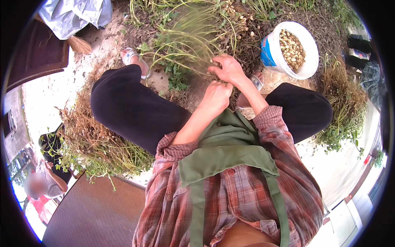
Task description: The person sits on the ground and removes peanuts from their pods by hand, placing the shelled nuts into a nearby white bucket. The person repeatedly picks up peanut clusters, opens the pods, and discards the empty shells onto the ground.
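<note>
My left hand (216, 96) is closed in a fist in front of the green apron (230, 154), around the lower end of a peanut plant (185, 51). The plant's long green stalks fan out ahead, some blurred by motion. Just beyond the fist is my right hand (229, 69), its fingers curled and its thumb apart, at the plant's root end. Whether a pod is between those fingers is hidden. Ahead and to the right stands a white plastic bucket (311, 58) with a blue label, tilted in view and partly filled with peanuts in their shells (291, 51).
Pulled peanut plants lie in heaps to the left (98, 136) and right (342, 102). More plants with loose pods (243, 23) cover the ground ahead. A straw broom (79, 45) lies by a silvery sheet (77, 15). Behind left are a brown metal plate (98, 213) and another person (51, 176).
</note>
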Tool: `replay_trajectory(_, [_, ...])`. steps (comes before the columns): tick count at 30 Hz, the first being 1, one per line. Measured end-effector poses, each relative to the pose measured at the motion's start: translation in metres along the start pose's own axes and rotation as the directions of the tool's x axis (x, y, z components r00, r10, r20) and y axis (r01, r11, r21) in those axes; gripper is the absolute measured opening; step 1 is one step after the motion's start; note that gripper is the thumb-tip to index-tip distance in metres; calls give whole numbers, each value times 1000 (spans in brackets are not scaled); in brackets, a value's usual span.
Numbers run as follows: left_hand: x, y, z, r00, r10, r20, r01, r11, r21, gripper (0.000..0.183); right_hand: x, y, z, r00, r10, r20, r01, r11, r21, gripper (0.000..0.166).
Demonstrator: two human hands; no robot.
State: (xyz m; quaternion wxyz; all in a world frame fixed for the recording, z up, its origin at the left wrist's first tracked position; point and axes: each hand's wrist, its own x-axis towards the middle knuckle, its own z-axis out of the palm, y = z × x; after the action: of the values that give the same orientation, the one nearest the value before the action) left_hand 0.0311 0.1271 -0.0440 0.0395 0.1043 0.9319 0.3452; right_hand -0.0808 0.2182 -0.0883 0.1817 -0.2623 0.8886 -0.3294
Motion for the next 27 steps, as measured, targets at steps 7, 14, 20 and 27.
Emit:
replay_trajectory(7, [17,-24,-22,885,-445,-138,395,874,-283,28,-5,-7,-25,1000,30,-9,-30,999,-39,14])
replay_trajectory(14, [26,-44,-15,933,-330,-145,298,933,-201,11,-9,-7,-35,971,-186,-150,197,979,57,11])
replay_trajectory(20, [20,-36,-26,883,-423,-203,373,895,-242,15,-1,57,-39,857,493,-148,-231,624,746,15])
replay_trajectory(27, [20,-66,-29,753,-637,-165,257,516,-817,25,-21,118,-150,643,95,-760,-219,974,-63,26])
